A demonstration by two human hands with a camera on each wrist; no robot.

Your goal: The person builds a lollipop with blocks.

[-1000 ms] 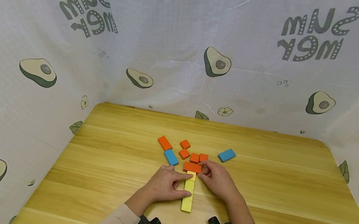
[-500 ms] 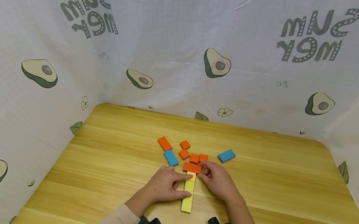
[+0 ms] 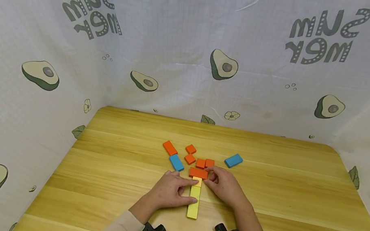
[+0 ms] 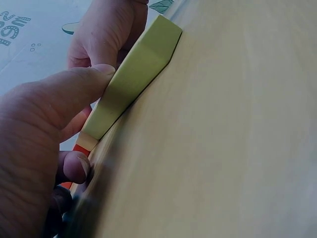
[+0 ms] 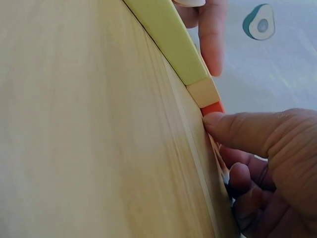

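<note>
In the head view, a long yellow-green block (image 3: 192, 212) lies lengthwise, with a small yellow block (image 3: 196, 183) at its far end. Across that end lies an orange rectangular block (image 3: 198, 173), forming a T. My left hand (image 3: 169, 191) rests its straight index fingertip on the small yellow block and its thumb on the long one; its other fingers are bent. With thumb and index finger, my right hand (image 3: 224, 185) pinches the right end of the orange rectangular block. Its thumb (image 5: 235, 128) meets the block's near edge in the right wrist view.
Beyond the T are orange square blocks (image 3: 200, 163), more orange squares (image 3: 191, 149) turned as diamonds, an orange rectangle (image 3: 169, 148) touching a blue block (image 3: 176, 162), and another blue block (image 3: 234, 160) at right. Printed cloth (image 3: 190, 42) hangs behind the wooden table (image 3: 288, 183).
</note>
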